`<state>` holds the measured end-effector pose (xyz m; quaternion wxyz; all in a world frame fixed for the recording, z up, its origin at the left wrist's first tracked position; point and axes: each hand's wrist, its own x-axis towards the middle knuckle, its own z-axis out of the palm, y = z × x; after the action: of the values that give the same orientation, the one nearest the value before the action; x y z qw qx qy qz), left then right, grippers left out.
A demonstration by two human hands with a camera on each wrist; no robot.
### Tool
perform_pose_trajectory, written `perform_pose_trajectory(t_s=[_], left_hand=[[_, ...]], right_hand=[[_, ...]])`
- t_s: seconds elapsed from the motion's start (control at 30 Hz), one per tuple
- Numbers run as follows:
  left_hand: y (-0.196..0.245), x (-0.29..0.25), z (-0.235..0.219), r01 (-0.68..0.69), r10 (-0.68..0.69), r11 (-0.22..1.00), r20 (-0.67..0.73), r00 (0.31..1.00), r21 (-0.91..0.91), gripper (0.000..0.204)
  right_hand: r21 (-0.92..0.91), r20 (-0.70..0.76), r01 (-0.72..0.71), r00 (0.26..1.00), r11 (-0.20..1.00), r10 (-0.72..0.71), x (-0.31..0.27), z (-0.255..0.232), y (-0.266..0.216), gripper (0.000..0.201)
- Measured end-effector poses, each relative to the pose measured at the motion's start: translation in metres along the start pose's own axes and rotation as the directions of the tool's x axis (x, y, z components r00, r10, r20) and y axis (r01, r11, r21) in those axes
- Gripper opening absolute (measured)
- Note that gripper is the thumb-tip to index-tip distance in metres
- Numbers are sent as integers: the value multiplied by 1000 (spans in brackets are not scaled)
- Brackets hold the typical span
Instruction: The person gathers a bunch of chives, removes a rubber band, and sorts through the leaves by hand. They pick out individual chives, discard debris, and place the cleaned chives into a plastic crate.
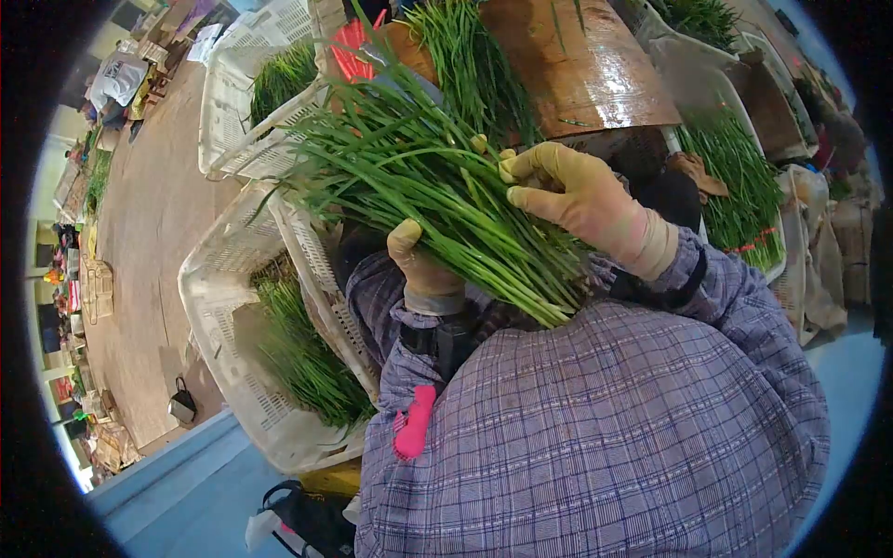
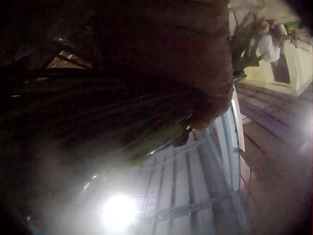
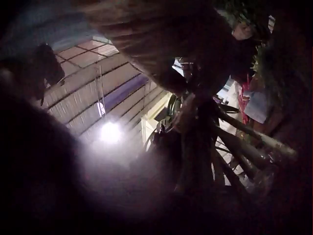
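Observation:
In the head view a bunch of long green garlic chives lies slantwise above the lap. Its leafy tips point up left and the pale stem ends down right. My left hand, in a thin yellowish glove, grips the bunch from beneath, thumb on the near side and a fingertip showing at the far edge. The gloved right hand has curled fingers and pinches at the bunch's upper right edge with thumb and forefinger. Both wrist views are dark; a hand shows over the bunch in the left one, and stalks in the right.
White plastic crates with chives stand on the left, and another crate on the right. Ahead is a wet wooden board with a pile of chives and red ties. A pink clip hangs at the left sleeve.

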<state>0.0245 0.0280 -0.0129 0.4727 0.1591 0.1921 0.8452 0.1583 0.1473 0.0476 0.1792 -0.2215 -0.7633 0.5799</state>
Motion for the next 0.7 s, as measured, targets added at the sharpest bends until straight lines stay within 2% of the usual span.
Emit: perform_pose_trajectory(t_s=[0.03,0.07,0.1,0.13,0.17,0.23,0.27,0.33,0.37,0.4,0.43,0.47,0.53,0.57,0.63,0.67,0.7], left_hand=[[-1,-1,-3,0,0,1000,0,1000,0,71],[-3,-2,-9,3,-5,1000,-62,998,-20,71],[-5,-3,-16,5,-11,999,-124,992,-42,70],[-5,-4,-24,4,-9,999,-124,992,-41,70],[-2,-5,-30,44,-43,999,-112,993,9,69],[-2,-6,-35,82,-76,995,-99,992,60,68],[-2,-6,-31,94,-93,996,-81,992,8,66],[0,-6,-17,103,-105,994,-63,992,-46,64],[3,-5,-6,109,-111,994,-72,991,-24,63],[5,-6,0,116,-115,993,-84,990,-3,61],[4,-7,-4,111,-111,994,-87,990,-4,61],[3,-7,-12,93,-87,995,-118,989,39,61],[0,-5,-24,75,-63,994,-147,987,78,62],[-1,-5,-28,98,-96,995,-110,989,13,65],[-1,-6,-29,119,-123,992,-72,990,-51,69],[0,-6,-24,104,-104,995,-90,991,-3,65],[0,-7,-21,87,-82,995,-110,991,44,61]], right_hand=[[-62,-31,56,998,996,-58,-1,1,-3,26],[-62,-31,58,998,996,-60,0,-1,-9,26],[-321,-12,215,973,922,-231,1,-4,-20,26],[-551,51,348,921,758,-385,2,-6,-27,27],[-551,51,349,921,758,-386,6,-6,-30,27],[-647,373,644,734,408,-567,21,-3,-35,25],[-648,373,644,734,406,-568,26,-1,-33,25],[-756,414,647,595,105,-689,34,2,-29,22],[-753,418,651,590,101,-691,37,0,-29,22],[-758,486,650,617,52,-619,39,-2,-30,21],[-759,546,651,641,5,-539,39,-2,-30,19],[-758,547,652,640,4,-539,40,-2,-31,19],[-755,654,600,657,-265,-374,40,-1,-35,16],[-752,657,602,656,-267,-372,40,0,-39,16],[-719,675,563,705,-407,-217,38,3,-47,12],[-715,679,566,702,-411,-215,40,-1,-51,12],[-712,701,651,639,-263,-317,43,-7,-55,11]])
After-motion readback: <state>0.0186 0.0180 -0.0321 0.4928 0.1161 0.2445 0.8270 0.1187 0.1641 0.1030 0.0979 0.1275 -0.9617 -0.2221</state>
